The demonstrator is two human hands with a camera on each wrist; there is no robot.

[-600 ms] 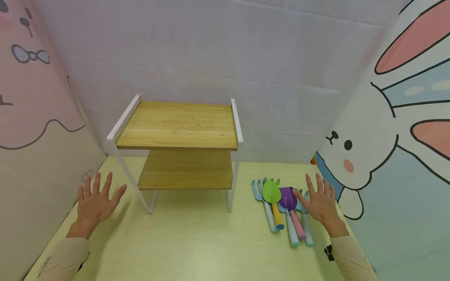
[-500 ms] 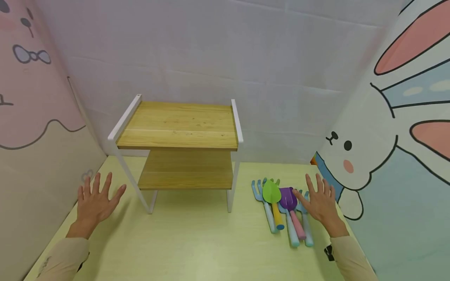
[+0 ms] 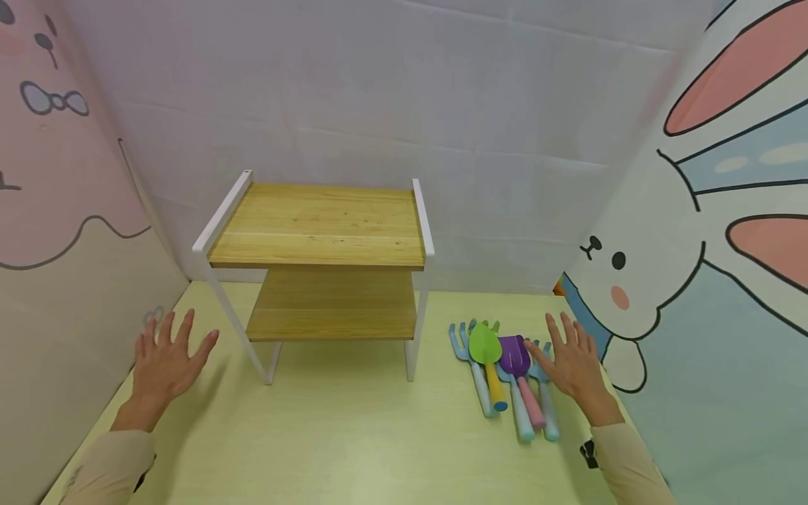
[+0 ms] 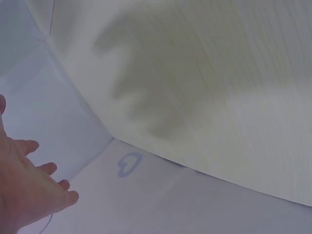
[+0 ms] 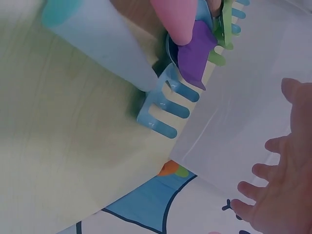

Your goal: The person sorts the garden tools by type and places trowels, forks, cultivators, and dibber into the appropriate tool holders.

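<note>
My left hand (image 3: 165, 368) hovers over the table's left side with fingers spread, holding nothing; its shadow falls on the tabletop. Nearest to it is the white-framed shelf (image 3: 318, 224) with two wooden boards. Over on the right, my right hand (image 3: 573, 365) is spread too, its thumb overlapping a pile of toy garden tools in the head view. In that pile lie a green trowel (image 3: 485, 344) with a yellow handle, a purple shovel (image 3: 514, 355) with a pink handle, and several blue pieces, among them a fork (image 3: 463, 347). The right wrist view shows another blue fork (image 5: 163, 107) apart from the fingers.
The pale table (image 3: 341, 435) meets a white cloth backdrop (image 3: 505, 175) behind. Printed side walls stand close by: a pink-and-cream one (image 3: 57, 189) at left and a rabbit-patterned one (image 3: 726, 337) at right. A small black object (image 3: 588, 454) shows by the right sleeve.
My left hand has shifted slightly left and tilted a little. The whole head view has drifted marginally; the right hand, shelf and tools keep their places.
</note>
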